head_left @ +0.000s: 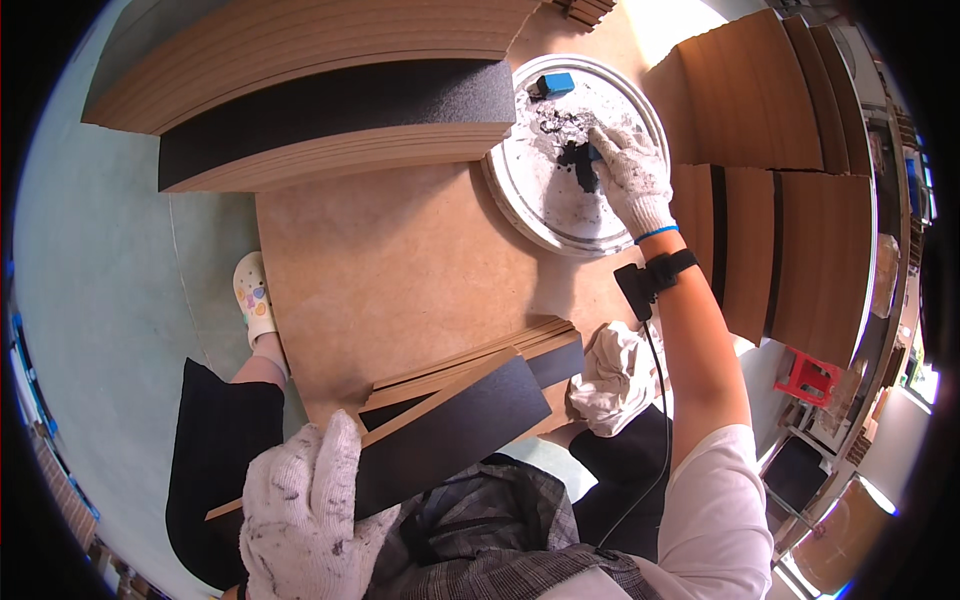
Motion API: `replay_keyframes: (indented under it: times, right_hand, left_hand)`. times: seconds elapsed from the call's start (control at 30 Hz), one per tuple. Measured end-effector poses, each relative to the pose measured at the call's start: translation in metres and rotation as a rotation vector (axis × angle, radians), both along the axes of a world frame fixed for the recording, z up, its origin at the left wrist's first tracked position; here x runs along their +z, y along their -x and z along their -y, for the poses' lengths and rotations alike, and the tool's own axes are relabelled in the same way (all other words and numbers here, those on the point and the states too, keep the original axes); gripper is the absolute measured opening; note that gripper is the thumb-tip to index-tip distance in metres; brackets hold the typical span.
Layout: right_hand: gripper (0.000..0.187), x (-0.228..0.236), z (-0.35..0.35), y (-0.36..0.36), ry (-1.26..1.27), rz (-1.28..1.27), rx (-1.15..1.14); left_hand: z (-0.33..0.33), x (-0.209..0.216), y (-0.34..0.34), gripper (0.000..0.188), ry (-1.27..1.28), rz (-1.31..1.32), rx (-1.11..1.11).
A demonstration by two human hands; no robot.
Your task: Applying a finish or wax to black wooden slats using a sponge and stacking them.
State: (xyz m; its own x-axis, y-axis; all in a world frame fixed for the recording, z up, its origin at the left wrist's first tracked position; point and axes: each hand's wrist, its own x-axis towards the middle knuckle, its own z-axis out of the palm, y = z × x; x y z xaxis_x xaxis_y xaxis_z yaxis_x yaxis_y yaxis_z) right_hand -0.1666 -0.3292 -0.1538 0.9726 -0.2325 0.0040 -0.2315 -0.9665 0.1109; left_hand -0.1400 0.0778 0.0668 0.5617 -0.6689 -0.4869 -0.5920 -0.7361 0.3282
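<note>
My left hand [305, 500], in a white knit glove with dark smudges, grips one end of a narrow board [455, 430] with a black face and brown edge. The board tilts over a small stack of similar boards [480, 372]. My right hand [632, 175], gloved too, is at a round white lid [520, 215] smeared with black paint [578, 165]. Its fingers are closed on a small dark blue block, mostly hidden under the glove, at the paint's edge. Another blue block [555, 85] lies near the lid's far rim.
Tall stacks of boards stand at the far left [330, 110] and along the right [790, 250]. A crumpled white cloth [615, 380] lies at the near right of the brown table [380, 260]. A red stool [808, 377] stands beyond. A cable [655, 450] hangs from my right wrist's strap.
</note>
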Motion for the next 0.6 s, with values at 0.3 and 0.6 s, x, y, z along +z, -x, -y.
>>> replay_keyframes:
  times: [0.3,0.6]
  right_hand:
    - [0.019,0.034,-0.011,0.043,-1.605,0.56,-0.797]
    - [0.042,0.125,-0.105,0.111,-2.411,0.495,-0.83]
  left_hand:
    - [-0.003,0.003,0.008,0.083,0.064,0.016,-0.002]
    - [-0.011,0.008,0.03,0.083,0.152,0.051,-0.037]
